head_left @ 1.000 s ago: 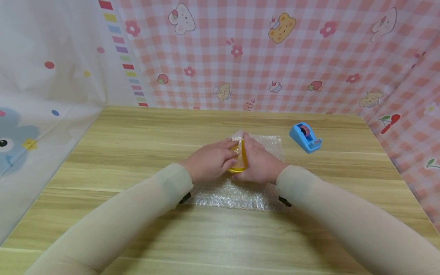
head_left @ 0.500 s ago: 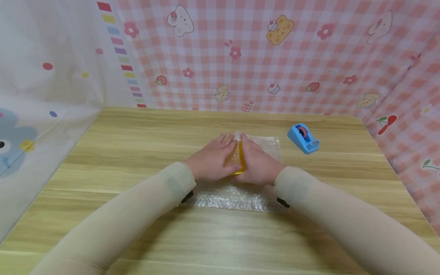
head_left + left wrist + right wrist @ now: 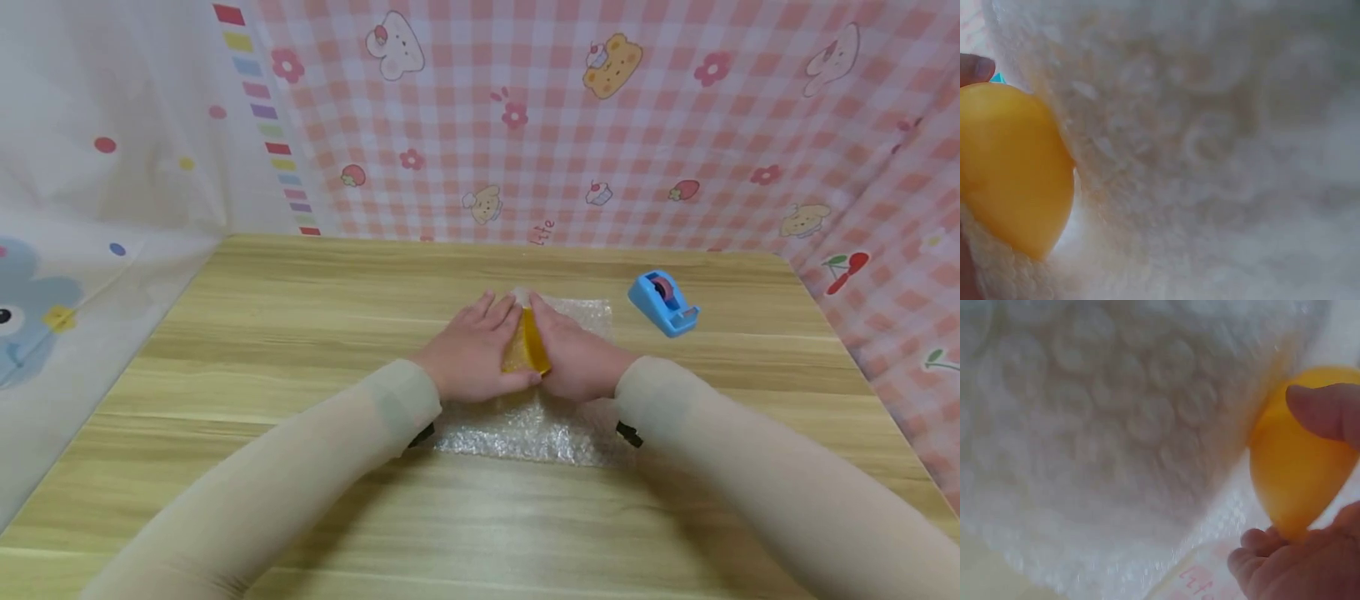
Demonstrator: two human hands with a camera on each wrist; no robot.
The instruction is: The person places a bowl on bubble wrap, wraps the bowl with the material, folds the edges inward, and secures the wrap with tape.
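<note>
Pink checked cloth (image 3: 450, 108) hangs along the far side of the wooden table (image 3: 225, 350), and near the table's middle the yellow thing (image 3: 535, 343) sits on a sheet of bubble wrap (image 3: 517, 435). Your left hand (image 3: 474, 354) lies flat over its wrapped left side, fingers extended toward the far edge and thumb stretched along the near end. Your right hand (image 3: 581, 354) grips it from the right, though most of those fingertips are hidden. You seem to be pressing the wrap snug, so let the right hand anchor while the left palm smooths the layer evenly. Go lightly, since the wrap could spring back if you ease off suddenly. Between your hands a strip of yellow shows bare, and it probably wants covering before you reach far right for the blue tape dispenser (image 3: 663, 304)
</note>
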